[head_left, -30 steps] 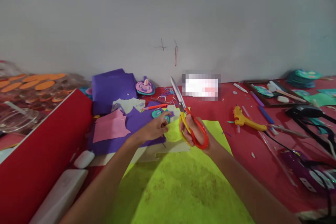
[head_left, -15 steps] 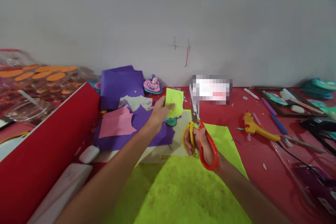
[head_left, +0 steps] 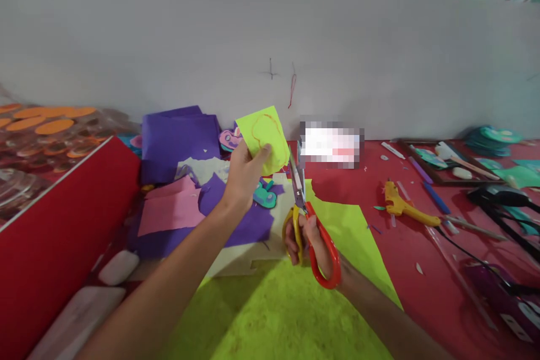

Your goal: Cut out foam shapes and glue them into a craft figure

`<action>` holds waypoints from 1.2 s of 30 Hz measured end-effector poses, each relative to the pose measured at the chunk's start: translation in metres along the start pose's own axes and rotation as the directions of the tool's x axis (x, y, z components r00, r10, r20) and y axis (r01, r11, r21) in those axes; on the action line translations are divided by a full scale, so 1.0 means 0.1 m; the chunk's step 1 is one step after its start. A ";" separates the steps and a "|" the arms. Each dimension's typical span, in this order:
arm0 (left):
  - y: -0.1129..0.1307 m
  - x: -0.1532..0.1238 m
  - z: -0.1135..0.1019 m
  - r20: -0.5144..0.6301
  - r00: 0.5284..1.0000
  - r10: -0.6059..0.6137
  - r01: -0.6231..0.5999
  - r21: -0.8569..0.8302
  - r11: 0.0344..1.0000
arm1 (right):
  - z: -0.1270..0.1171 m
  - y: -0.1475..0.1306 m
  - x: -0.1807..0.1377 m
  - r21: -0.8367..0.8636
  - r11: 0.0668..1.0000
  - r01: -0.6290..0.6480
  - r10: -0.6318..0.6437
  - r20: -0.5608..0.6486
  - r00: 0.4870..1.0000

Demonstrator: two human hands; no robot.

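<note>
My left hand pinches a small yellow-green sheet, which looks like felt or foam, between thumb and fingers. A rounded outline is drawn on the sheet. My right hand has its fingers through the handles of a pair of scissors, one handle red and the other yellow. The blades point up and away, a little apart, close to the sheet's right edge. Beneath my hands lies a large yellow-green sheet. A teal cut-out piece rests just below the small sheet.
Purple sheets and a pink sheet lie to the left, beside a red divider. On the right are a yellow glue gun with its cord, a blue pen and a dark tray. A pale partition stands behind.
My left hand has raised and tilted the small sheet, so its drawn outline shows more fully. The scissors now sit close to the sheet's edge. The view has shifted slightly right.
</note>
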State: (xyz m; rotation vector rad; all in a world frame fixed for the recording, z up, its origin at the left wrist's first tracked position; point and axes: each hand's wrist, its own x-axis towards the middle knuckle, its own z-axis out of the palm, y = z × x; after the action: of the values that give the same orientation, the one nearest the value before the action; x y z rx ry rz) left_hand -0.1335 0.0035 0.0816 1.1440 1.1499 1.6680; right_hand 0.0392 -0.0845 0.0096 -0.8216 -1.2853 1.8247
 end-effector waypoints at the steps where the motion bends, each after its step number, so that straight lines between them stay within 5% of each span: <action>1: 0.04 -0.01 0.02 0.010 1.000 0.018 -0.018 -0.023 1.000 | 0.00 0.01 -0.01 -0.014 1.000 0.015 -0.015 -0.011 1.000; 12: 0.19 -0.09 0.01 0.044 0.980 0.195 -0.199 0.130 0.971 | 0.01 0.01 -0.08 -0.204 0.961 0.189 -0.180 0.060 0.982; 21: 0.30 -0.17 0.08 0.322 0.946 -0.034 -0.032 0.197 0.980 | 0.01 0.01 -0.08 -0.230 0.954 0.190 -0.200 -0.019 0.980; 29: 0.25 -0.25 0.13 0.259 0.966 -0.021 -0.034 0.207 0.978 | 0.02 -0.01 -0.07 -0.260 0.944 0.204 -0.224 -0.049 0.973; 36: 0.33 -0.23 0.10 0.314 0.949 0.029 -0.126 0.293 0.948 | 0.01 0.05 -0.05 -0.227 0.938 0.263 -0.282 -0.055 0.958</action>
State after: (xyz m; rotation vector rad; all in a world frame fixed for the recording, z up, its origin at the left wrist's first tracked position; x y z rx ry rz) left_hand -0.1216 -0.0250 0.1097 1.6035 1.2021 1.3311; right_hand 0.0400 -0.0906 0.0055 -0.7846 -1.4809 1.4324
